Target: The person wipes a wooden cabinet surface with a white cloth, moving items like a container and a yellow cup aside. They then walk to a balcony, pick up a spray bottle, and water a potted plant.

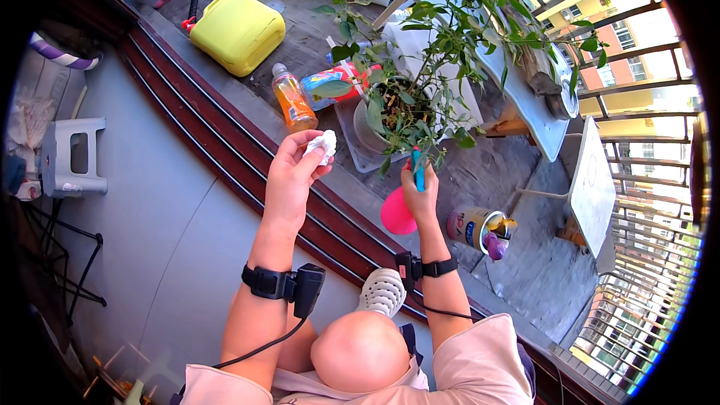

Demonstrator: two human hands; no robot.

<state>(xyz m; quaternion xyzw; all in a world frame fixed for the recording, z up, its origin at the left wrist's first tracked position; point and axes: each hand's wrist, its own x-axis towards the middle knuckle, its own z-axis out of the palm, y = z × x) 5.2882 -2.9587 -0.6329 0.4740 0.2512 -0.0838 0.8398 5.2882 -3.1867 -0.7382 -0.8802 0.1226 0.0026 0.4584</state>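
My left hand [297, 167] pinches a crumpled white tissue [320, 146] between thumb and fingers. In my right hand [423, 190] is a slim teal tool [418, 170] with a reddish tip; its working end is hard to make out among the leaves. That hand is at the lower edge of a leafy potted plant [419, 104], whose whitish pot [368, 126] stands in a clear plastic tray [351, 149]. A smooth pink round object [397, 212] shows beside my right wrist, partly hidden by it. I cannot tell whether my right hand touches it.
Left of the pot lie an orange drink bottle [293, 101] and a red-and-blue packet [332, 87]. A yellow jerrycan [239, 32] is farther back. A tin can [478, 228] with scraps lies right of my hand. Dark red door tracks [225, 146] cross below. Window bars [647, 180] edge the right.
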